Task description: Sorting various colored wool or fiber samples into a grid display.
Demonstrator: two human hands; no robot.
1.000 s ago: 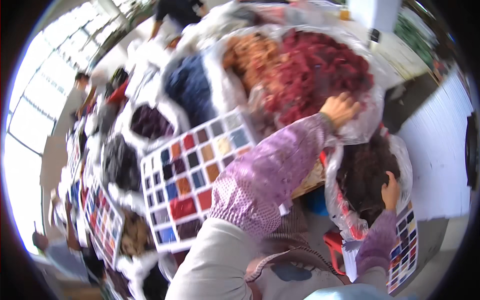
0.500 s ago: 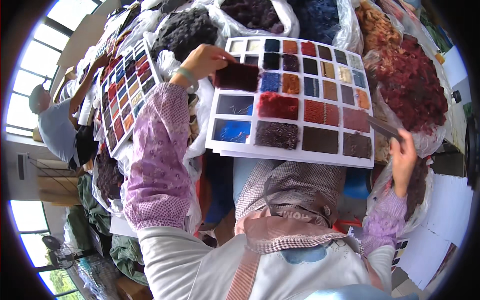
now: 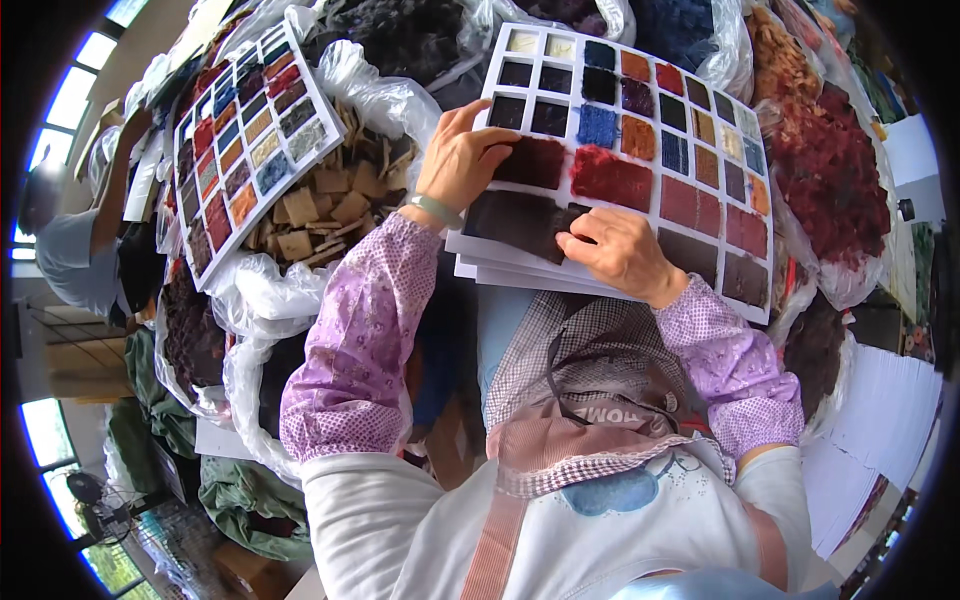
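A white sample board [image 3: 565, 165] with rows of fuzzy colour swatches lies tilted in front of me on several similar sheets. My left hand [image 3: 460, 165] is at its left edge, fingers bent and apart, fingertips touching the upper left corner of a dark red swatch [image 3: 535, 163]. That swatch lies in a window beside a bright red swatch [image 3: 612, 180]. My right hand [image 3: 622, 250] is closed over the bottom row, fingertips pinched at the edge of a blackish window [image 3: 508, 228]. What the pinch holds is hidden. A dark brown fuzzy swatch [image 3: 570, 214] shows partly beside the fingertips.
Another swatch board [image 3: 250, 140] leans at the left, over a bag of small tan pieces [image 3: 310, 205]. Plastic bags of black, blue, orange and dark red fluff [image 3: 830, 190] surround the board. White sheets [image 3: 880, 420] lie at the right. Another person [image 3: 85, 240] works at far left.
The dark red swatch has gone from my left hand's raised grip down into a window. My right hand has moved left onto the board; its dark flat tool no longer shows. The board has shifted rightward.
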